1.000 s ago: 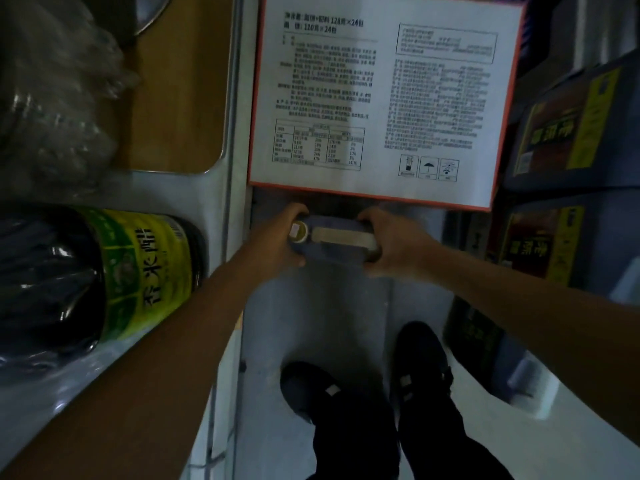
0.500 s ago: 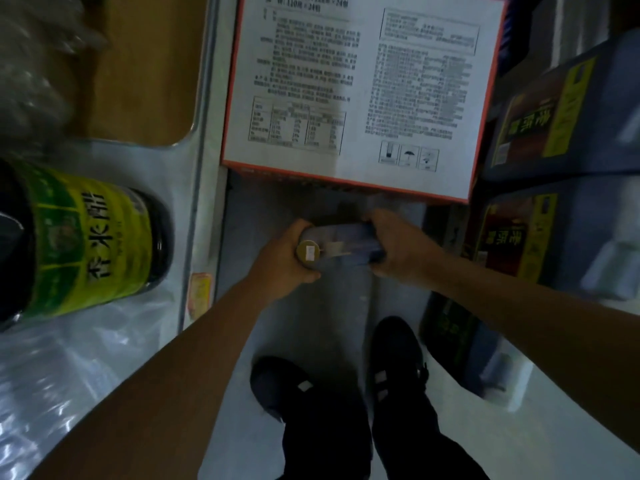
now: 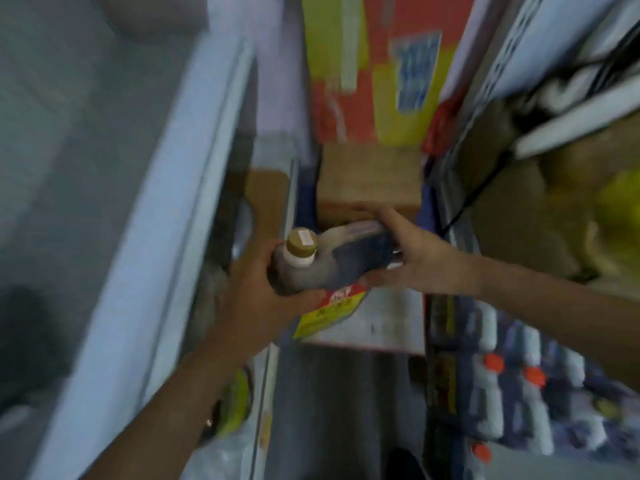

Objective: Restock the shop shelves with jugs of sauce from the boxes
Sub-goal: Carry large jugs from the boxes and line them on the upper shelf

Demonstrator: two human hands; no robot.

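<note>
I hold a dark jug of sauce [image 3: 346, 261] with a gold cap and a yellow and red label in the middle of the blurred head view, tilted with its neck toward me. My left hand [image 3: 256, 285] grips its shoulder below the cap. My right hand [image 3: 412, 258] grips its far end around the handle. Under the jug lies a white carton with an orange edge [image 3: 391, 327], and beyond it a brown cardboard box [image 3: 370, 174].
A pale shelf edge [image 3: 166, 216] runs diagonally along the left. On the right stand shelves with jugs that have orange caps [image 3: 512, 382]. A red and yellow carton [image 3: 374, 64] stands at the back. The narrow aisle floor [image 3: 332, 410] shows below.
The jug has come up from floor level toward me, held in both hands. The view has swung upward and forward, and the shoes have nearly left the frame.
</note>
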